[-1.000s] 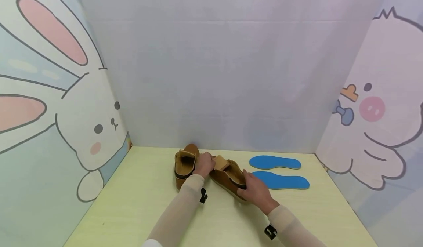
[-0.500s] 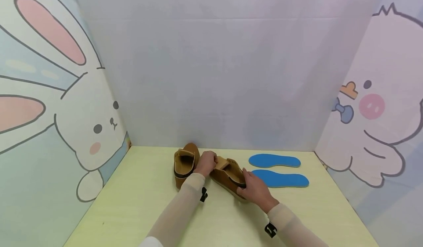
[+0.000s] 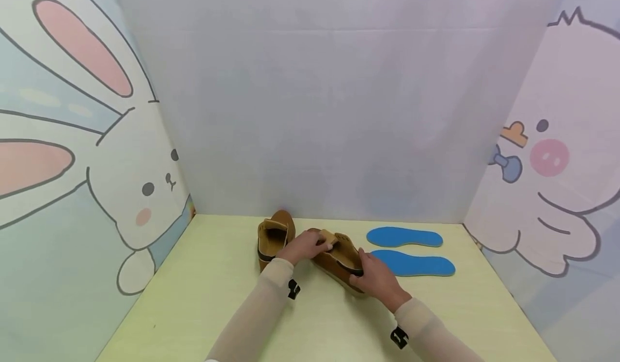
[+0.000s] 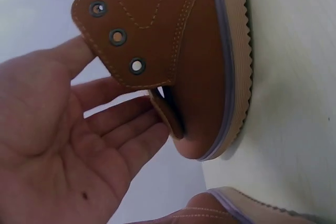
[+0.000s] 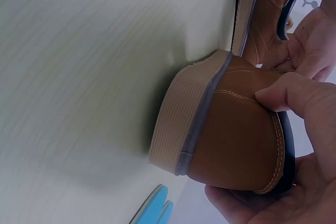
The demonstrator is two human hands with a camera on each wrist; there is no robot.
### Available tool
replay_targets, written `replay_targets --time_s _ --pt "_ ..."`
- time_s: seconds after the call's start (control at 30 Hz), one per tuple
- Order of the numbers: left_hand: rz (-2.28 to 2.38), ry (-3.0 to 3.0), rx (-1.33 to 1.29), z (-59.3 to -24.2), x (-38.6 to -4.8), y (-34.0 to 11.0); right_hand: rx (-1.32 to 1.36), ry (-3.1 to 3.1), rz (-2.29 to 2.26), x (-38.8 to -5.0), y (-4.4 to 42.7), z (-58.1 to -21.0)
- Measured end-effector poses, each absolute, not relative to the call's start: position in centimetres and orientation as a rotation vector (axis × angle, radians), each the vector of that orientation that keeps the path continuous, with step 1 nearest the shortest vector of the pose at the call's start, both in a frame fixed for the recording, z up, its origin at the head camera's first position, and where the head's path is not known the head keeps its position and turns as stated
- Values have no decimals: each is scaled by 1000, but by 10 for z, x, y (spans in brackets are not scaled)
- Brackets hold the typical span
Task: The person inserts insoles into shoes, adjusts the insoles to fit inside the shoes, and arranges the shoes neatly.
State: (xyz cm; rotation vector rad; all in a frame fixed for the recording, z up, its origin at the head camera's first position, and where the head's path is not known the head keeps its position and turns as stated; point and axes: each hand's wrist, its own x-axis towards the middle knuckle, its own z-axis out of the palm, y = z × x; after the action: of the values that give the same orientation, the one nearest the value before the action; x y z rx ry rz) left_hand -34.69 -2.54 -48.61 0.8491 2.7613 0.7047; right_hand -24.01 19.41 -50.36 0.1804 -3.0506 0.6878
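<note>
Your right hand (image 3: 379,279) grasps shoe (image 3: 331,266) at heel (image 5: 233,145); long axis runs forward-left. Left hand (image 3: 305,246) touches flap (image 4: 142,40), grip unclear.

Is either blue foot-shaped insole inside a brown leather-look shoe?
No, both blue foot-shaped insoles lie on the pale yellow table, outside the brown leather-look shoes.

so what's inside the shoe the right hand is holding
In the shoe, only tan lining shows; deeper in, towards the toe, the inside is covered and can't be seen.
</note>
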Motion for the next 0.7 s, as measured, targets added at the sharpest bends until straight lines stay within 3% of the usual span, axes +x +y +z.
replay_targets --time_s 0.3,0.7 --pt "589 2700 994 -485 -336 -34 200 -3045 668 -240 193 -502" --pt "616 2658 904 -491 -327 -34 208 -3075 628 -236 196 -499"
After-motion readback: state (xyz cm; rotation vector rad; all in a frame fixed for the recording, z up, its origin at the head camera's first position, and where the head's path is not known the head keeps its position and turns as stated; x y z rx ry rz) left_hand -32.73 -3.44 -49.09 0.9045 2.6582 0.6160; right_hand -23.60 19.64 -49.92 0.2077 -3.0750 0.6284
